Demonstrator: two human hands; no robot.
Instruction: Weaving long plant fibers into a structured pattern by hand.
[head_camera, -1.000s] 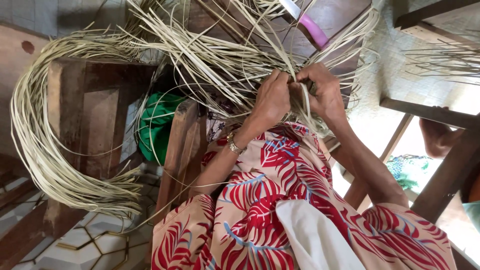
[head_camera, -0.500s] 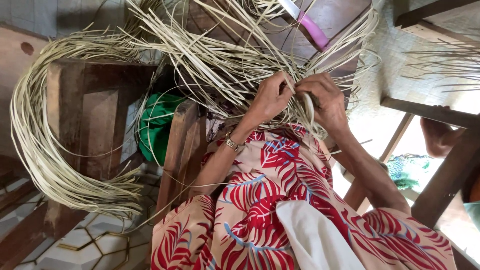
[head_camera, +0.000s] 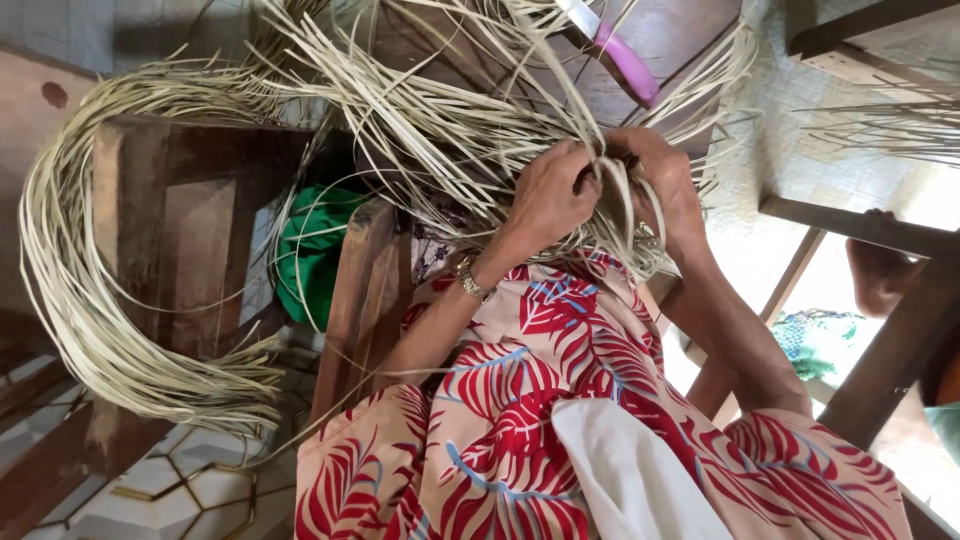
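Both hands have risen slightly, tighter into the pale strips.
Left hand (head_camera: 548, 195) and right hand (head_camera: 660, 180) pinch strips (head_camera: 440, 130) fanning up-left.

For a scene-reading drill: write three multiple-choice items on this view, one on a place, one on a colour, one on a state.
1. Where does the knife lie?
A. on the dark wooden top beyond the hands
B. on the tiled floor
C. in the person's lap

2. What colour is the knife's handle?
A. black
B. pink
C. yellow

3. How do the left hand and right hand stand?
A. both flat and open
B. one raised clear of the strips
C. both closed on the pale strips

Key: 1 A, it rests on the wood among the strips at the top of the view; 2 B, the handle is plainly pink; 3 C, fingers of both hands curl around strips, close together.
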